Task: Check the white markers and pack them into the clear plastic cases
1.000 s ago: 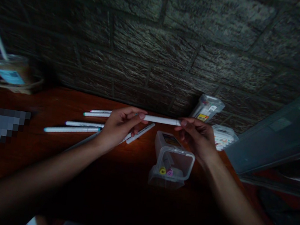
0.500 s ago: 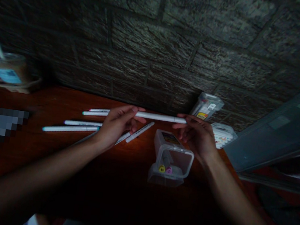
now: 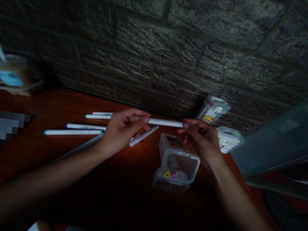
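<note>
A white marker (image 3: 165,122) is held level above the table between my two hands. My left hand (image 3: 125,128) is closed on its left end, where a bit of green shows at the fingers. The other end is pinched by my right hand (image 3: 201,135). Below the right hand, a clear plastic case (image 3: 184,158) lies on its side with its open mouth toward me. Inside it are a yellow-ended marker (image 3: 166,174) and a pink-ended marker (image 3: 173,176). Another white marker (image 3: 147,134) lies slantwise beside my left fingers.
Several white markers, one of them teal-tipped (image 3: 73,132), lie left of my left hand. At the wall stand a closed clear case (image 3: 213,109) and a clear box of white items (image 3: 229,140). A drink cup (image 3: 9,70) with a straw is far left, behind a blurred-out patch.
My left hand has shifted right along the held marker, so less of it shows between my hands. My right hand has barely moved. The case and loose markers stay put.
</note>
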### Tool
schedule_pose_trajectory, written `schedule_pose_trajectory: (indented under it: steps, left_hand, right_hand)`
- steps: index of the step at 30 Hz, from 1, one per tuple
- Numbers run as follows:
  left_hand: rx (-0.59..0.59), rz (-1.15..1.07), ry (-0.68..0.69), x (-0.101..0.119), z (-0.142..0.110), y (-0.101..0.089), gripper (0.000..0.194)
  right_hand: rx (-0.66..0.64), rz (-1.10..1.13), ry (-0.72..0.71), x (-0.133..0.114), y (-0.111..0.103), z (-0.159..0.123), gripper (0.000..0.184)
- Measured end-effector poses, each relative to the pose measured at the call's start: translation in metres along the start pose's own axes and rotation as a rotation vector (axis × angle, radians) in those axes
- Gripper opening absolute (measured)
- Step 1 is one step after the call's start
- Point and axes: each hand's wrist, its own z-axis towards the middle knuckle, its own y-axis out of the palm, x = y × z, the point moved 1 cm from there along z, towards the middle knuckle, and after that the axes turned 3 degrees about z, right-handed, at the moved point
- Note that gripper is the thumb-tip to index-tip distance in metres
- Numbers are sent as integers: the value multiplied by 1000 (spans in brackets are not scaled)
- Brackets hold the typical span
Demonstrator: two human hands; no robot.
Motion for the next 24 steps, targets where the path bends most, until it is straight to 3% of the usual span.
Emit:
schedule_pose_trajectory:
  steps: [10,18,24]
  left_hand:
    - [17,293,256,-5,-18,3,21]
    - [28,342,271,-1,-18,0,20]
    - [57,224,174,1,-10,-2,20]
  right_hand:
    - [-53,-65,-5,13,1,2,27]
    - [-81,-116,9,13,-1,2,27]
    - [-65,-38,10,10,-6,3,25]
